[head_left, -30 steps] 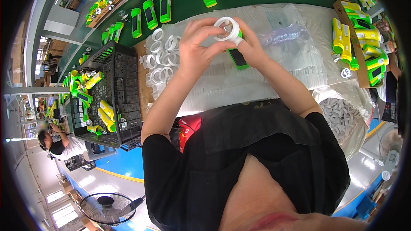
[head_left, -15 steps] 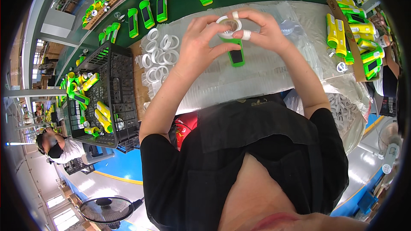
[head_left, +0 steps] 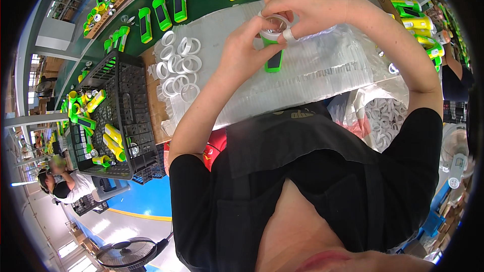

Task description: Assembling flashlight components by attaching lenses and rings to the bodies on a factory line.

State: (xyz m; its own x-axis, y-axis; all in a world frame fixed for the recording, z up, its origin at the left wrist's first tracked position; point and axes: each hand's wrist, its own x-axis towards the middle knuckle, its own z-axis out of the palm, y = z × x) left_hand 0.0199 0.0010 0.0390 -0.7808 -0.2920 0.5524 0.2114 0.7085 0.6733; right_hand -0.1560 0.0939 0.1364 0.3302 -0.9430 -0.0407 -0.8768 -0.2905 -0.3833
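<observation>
A green plastic flashlight (head_left: 274, 56) with a dark side panel stands upright, its white ring-shaped head at twelve o'clock, held above clear plastic sheeting.

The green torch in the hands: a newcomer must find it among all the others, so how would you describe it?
Start at the clear plastic sheet covering the green bench. Above it, the left hand and right hand together grip one green torch. Unlike the torches lying loose on the bench, it is held, with a white ring at its head.

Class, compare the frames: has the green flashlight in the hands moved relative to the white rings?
Cannot tell. The green flashlight sits about as far right of the white rings as earlier; the camera moved too.
</observation>
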